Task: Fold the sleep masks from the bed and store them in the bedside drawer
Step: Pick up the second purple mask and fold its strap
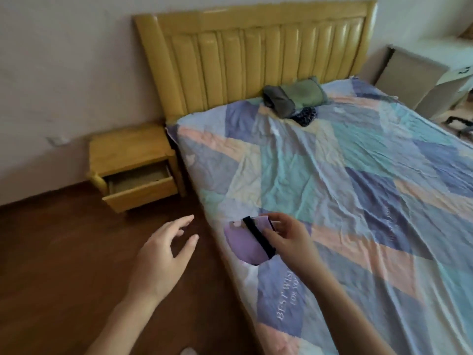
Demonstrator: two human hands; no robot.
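A person stands at the edge of a bed [332,175] covered in a pastel patchwork sheet, the right hand [289,239] pinching a folded lilac sleep mask [243,244] by its upper edge, thumb and fingers closed across the black strap [258,237] that runs over it. The left hand [163,249] hangs empty over the dark wood floor [64,265], fingers spread and gripping nothing. Off to the left, well apart from both hands, the bedside drawer [140,185] of a yellow wooden nightstand [128,149] stands pulled open; it looks empty, though motion blur softens the view. Up near the padded headboard [256,55] lies a small heap of grey, green and dark patterned fabric [294,98], which may be more masks awaiting folding. The step in hand appears to be carrying the folded mask to the drawer. To do it well, the pinch should stay across the strap so the fold cannot spring open, and the free hand could steady the drawer front while the mask is laid flat inside rather than dropped.
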